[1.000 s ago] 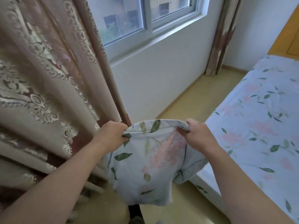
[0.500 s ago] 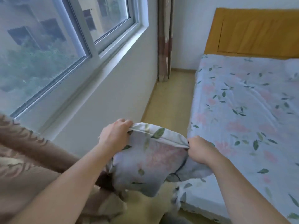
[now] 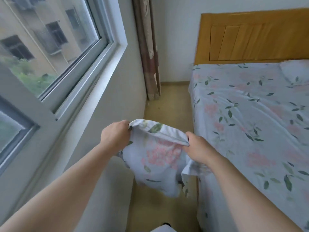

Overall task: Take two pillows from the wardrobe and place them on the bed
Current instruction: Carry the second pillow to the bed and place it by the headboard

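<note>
I see the left hand (image 3: 115, 136) and right hand (image 3: 198, 150) each clenched on a top corner of the floral pillow (image 3: 158, 156), which hangs over the floor (image 3: 168, 104) just beside the bed (image 3: 250, 114), below the window (image 3: 55, 52).

Matt floral cloth pillow (image 3: 158, 158); smooth cloth-covered bed (image 3: 250, 114), glossy wooden headboard (image 3: 250, 34).

The bed (image 3: 250, 131) wears a floral sheet (image 3: 242, 104), with a matching pillow (image 3: 296, 71) by its headboard (image 3: 250, 36).
</note>
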